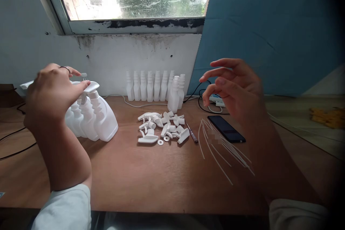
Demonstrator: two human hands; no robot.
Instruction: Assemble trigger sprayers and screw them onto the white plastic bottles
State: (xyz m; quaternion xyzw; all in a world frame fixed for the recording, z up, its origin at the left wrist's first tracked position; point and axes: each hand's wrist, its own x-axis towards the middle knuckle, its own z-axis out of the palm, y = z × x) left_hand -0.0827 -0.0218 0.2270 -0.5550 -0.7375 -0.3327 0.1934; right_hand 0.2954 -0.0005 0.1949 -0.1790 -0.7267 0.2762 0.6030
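My left hand [54, 93] is at the spray heads of a row of white spray bottles [104, 122] on the left. Its thumb lies against the nearest bottle's spray head [93, 86], and the hand looks closed around it, with most fingers hidden behind the back of the hand. Close to the index fingertip shows a small white cap [84, 75], too small to tell what it belongs to. Raised above the table on the right, my right hand [233, 86] has bent fingers held apart and nothing in them. Loose white trigger spray heads [148, 138] lie mid-table with small white washers [160, 142].
Several slim white bottles without heads [150, 88] stand along the wall, with another [174, 95] in front. A screwdriver [192, 133], thin white tubes [215, 154] and a phone [226, 128] lie to the right. Cables [201, 97] and a power strip [217, 100] sit behind.
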